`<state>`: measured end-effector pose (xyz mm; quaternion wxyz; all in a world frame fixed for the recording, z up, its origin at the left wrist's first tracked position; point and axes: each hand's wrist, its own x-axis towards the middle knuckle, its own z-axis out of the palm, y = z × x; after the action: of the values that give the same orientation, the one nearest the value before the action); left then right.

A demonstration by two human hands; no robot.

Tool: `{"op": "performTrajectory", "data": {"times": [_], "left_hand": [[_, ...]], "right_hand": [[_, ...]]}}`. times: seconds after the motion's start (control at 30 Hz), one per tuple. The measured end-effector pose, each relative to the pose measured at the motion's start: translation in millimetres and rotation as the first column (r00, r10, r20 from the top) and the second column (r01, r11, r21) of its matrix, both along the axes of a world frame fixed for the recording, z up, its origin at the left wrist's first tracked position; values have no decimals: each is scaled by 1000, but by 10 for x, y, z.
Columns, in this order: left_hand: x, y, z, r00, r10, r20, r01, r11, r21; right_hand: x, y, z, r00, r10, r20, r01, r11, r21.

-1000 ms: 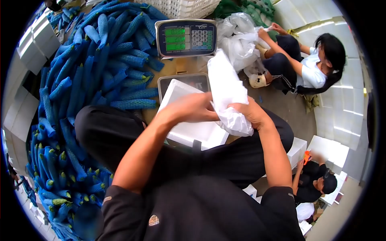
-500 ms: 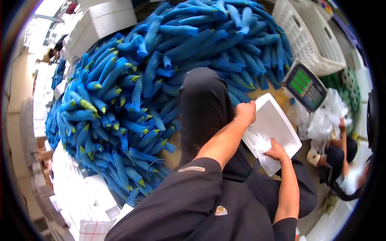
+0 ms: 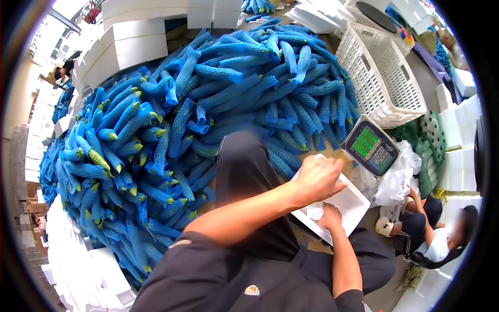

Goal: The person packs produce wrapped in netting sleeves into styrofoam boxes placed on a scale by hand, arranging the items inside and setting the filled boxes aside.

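A white foam box (image 3: 351, 212) sits tilted in front of my knees, with a crumpled clear plastic bag (image 3: 314, 212) inside it. My left hand (image 3: 319, 179) is over the far part of the box, its fingers curled in; what they hold, if anything, I cannot make out. Down in the box, my right hand (image 3: 331, 216) has its fingers bent on the plastic bag, the fingertips partly hidden. Just beyond the box stands a scale display (image 3: 371, 145) with lit green digits.
A large heap of corn-like cobs in blue mesh sleeves (image 3: 208, 93) spreads ahead and left. A white plastic crate (image 3: 384, 78) stands at the right, above white plastic bags (image 3: 395, 174). Another person (image 3: 426, 229) sits at the right. White foam boxes (image 3: 135, 44) line the back.
My left hand has left the box's far corner and now curls over the box. My right hand has moved further into the box with the bag. The view has shifted.
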<state>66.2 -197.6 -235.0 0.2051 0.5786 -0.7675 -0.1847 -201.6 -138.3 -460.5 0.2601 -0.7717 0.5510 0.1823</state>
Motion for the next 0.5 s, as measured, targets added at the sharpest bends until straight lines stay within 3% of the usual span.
{"op": "performTrajectory", "data": {"times": [0.07, 0.1, 0.13, 0.17, 0.23, 0.27, 0.33, 0.37, 0.4, 0.43, 0.5], "left_hand": [[437, -109, 473, 966, 18, -257, -93, 955, -281], [725, -232, 628, 951, 44, -305, -138, 946, -293], [1015, -333, 825, 919, 170, -356, -225, 967, -118], [1331, -479, 749, 898, 243, -367, -310, 941, -134], [2005, -799, 253, 887, 407, -218, -454, 855, -252], [2397, -936, -157, 887, 459, -54, -447, 822, -353], [3167, -1146, -1047, 861, 483, 156, -399, 834, -380], [3357, -1190, -1134, 818, 492, 297, -405, 860, -310], [3588, -1273, -1305, 797, 466, 385, -354, 876, -326], [3725, -1351, -1379, 775, 445, 448, -369, 895, -250], [3960, -1519, -1569, 761, 418, 496, -317, 907, -278]], "right_hand": [[23, -101, 107, 998, 11, 54, -14, 999, 40], [50, -178, 164, 996, 21, 83, -26, 998, 57], [56, -220, 224, 992, 49, 114, -54, 998, 37], [42, -232, 293, 987, 77, 142, -80, 997, 16], [5, -256, 459, 971, 135, 195, -131, 991, -35], [15, -238, 570, 968, 110, 225, -99, 993, -62], [89, -273, 891, 977, 2, 215, -9, 1000, 30], [88, -260, 980, 978, -38, 204, 21, 996, 83], [24, -190, 985, 938, -135, 320, 86, 983, 163], [-21, -187, 1009, 875, -232, 425, 136, 960, 244], [109, -248, 1368, 814, -383, 436, 183, 883, 433]]}}
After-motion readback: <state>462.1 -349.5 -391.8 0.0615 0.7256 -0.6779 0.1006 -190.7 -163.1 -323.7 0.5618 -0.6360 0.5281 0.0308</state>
